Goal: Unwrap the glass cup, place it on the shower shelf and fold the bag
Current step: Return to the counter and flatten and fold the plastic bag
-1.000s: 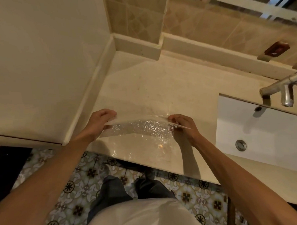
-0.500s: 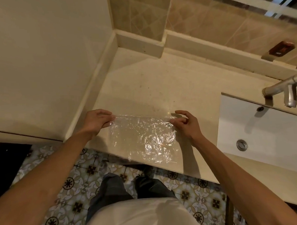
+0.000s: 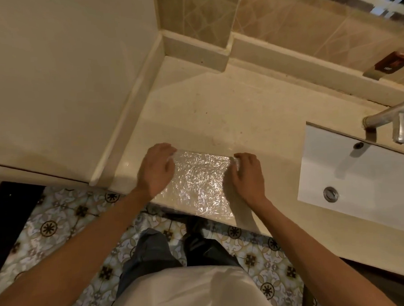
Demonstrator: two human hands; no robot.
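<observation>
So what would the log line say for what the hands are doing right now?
step: fold bag | bag: flat on counter | left hand: on left edge | right hand: on right edge | cup: not visible

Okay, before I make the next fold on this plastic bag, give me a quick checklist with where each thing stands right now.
1. Crinkled clear plastic bag lying flat on the beige stone counter: ok.
2. Left hand at the bag's left edge: ok.
3. Right hand at the bag's right edge: ok.
4. Bag fully supported: not ok, its near edge sits at the counter's front lip.
5. Bag clear of the white sink basin and metal faucet: ok.
6. Glass cup already on the shower shelf: cannot tell, neither is in view.
</observation>
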